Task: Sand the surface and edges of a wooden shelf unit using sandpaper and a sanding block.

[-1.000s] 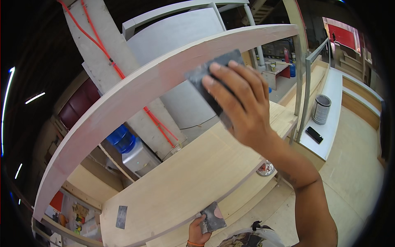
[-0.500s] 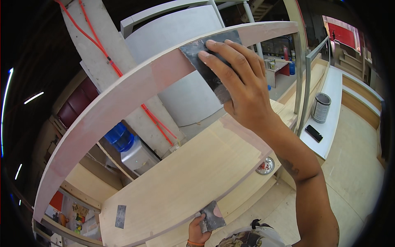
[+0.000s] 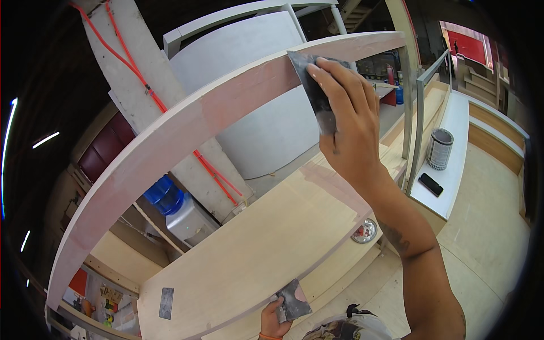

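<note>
Left to right: small dark plate (image 3: 166, 303) flat on the pale wood surface (image 3: 249, 249); behind it, blue water bottle (image 3: 164, 194) and concrete column (image 3: 181, 170) with red conduits (image 3: 154, 100). Pink-smeared curved beam (image 3: 170, 127) arches above. Left hand (image 3: 275, 322), low centre: grip holds grey plate (image 3: 296, 303) with pink patch, near surface's front edge. Right hand (image 3: 354, 133): grip spread on larger dark blade (image 3: 319, 105), which overlaps the beam's face. Far right, can (image 3: 440, 148) and phone (image 3: 431, 185) on white surface (image 3: 460, 133). Left forearm cut off below; right thumb mostly hidden; far-left background too dark. Versus half a second ago, right hand and blade are further right along beam; left hand about unchanged.
</note>
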Available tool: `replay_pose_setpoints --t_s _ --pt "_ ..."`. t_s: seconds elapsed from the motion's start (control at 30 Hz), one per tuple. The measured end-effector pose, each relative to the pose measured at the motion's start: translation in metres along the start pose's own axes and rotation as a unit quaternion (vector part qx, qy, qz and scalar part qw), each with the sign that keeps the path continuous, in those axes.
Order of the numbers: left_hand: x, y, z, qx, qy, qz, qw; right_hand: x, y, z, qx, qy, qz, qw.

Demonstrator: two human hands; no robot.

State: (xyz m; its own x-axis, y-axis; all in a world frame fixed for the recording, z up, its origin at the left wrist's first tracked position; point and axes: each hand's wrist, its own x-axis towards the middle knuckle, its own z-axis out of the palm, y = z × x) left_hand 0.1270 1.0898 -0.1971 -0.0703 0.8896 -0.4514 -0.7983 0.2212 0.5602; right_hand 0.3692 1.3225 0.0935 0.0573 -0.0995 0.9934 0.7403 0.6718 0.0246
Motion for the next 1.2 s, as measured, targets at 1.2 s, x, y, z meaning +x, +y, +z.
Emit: replay_pose_setpoints --t_s 1.2 --pt "0.006 -0.008 0.002 -0.006 0.024 -0.004 1.0 -0.001 0.003 0.016 0.032 -0.009 -0.082 0.996"
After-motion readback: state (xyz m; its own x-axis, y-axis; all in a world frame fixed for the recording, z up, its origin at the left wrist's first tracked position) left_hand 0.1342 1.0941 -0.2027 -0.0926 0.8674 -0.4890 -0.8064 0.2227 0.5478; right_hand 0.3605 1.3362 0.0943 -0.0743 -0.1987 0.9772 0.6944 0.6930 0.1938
